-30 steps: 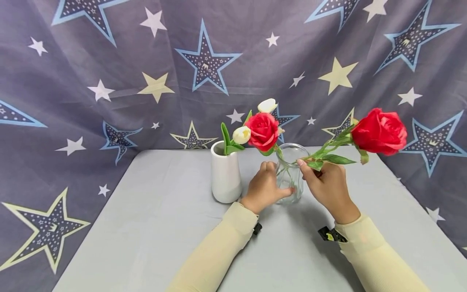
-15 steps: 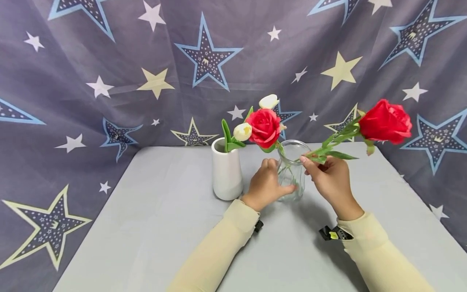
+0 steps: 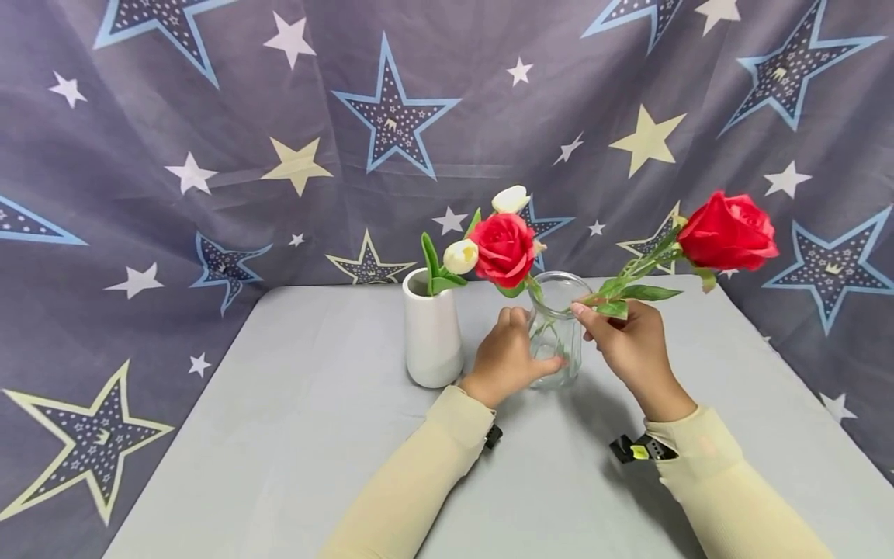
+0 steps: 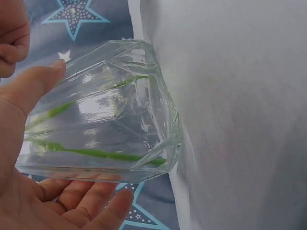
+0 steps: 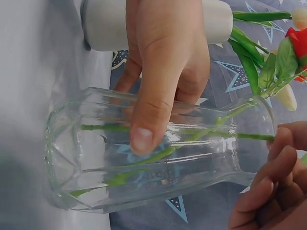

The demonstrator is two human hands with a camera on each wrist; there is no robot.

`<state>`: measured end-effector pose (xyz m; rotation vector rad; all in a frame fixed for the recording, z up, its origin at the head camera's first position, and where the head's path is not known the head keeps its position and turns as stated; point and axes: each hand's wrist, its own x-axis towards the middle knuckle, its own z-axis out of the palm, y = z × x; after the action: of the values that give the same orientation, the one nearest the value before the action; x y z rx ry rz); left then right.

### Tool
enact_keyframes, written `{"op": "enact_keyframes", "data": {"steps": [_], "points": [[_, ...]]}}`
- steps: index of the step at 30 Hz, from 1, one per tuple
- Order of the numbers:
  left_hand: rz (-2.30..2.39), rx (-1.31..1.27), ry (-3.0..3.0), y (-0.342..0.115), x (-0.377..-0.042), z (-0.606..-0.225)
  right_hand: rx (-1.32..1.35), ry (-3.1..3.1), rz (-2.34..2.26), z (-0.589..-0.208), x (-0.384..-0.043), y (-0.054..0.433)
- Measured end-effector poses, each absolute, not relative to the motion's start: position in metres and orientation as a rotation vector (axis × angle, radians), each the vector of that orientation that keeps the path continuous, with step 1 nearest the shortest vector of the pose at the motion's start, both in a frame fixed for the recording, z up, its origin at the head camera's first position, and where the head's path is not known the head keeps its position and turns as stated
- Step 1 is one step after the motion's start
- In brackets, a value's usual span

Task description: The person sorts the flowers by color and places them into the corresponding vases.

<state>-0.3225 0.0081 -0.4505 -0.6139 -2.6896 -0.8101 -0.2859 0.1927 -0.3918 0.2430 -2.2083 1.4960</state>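
In the head view, a ribbed clear glass vase (image 3: 562,341) stands on the table. My left hand (image 3: 506,357) grips its body from the left, thumb across the front. At the rim, my right hand (image 3: 635,353) pinches the stem of a red rose (image 3: 729,230), whose bloom leans out far to the right. That stem (image 5: 254,136) runs down inside the glass in the right wrist view. A second red rose (image 3: 504,250) leans left out of the same vase. Green stems (image 4: 105,153) cross behind the glass in the left wrist view.
Left of the glass vase stands a white ceramic vase (image 3: 433,338) with white tulips (image 3: 461,256) and green leaves; its tulips overlap the left rose in the head view. A grey cloth covers the table (image 3: 314,435). Behind hangs a star-patterned curtain (image 3: 237,101).
The right rose's bloom has risen slightly, and my right hand has shifted a little at the vase rim, still pinching the stem. My left hand keeps its grip on the glass vase.
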Motion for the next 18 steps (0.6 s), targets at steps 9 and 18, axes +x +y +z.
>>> {"op": "enact_keyframes", "data": {"steps": [9,18], "points": [[-0.800,-0.623,-2.688,0.0071,-0.3221,-0.4511,0.234,-2.260,1.420,-0.3950,-0.2877,0.1914],[-0.782,-0.630,-2.684,0.0080,-0.3229,-0.4516,0.224,-2.259,1.404,-0.3880,-0.2824,0.1866]]}}
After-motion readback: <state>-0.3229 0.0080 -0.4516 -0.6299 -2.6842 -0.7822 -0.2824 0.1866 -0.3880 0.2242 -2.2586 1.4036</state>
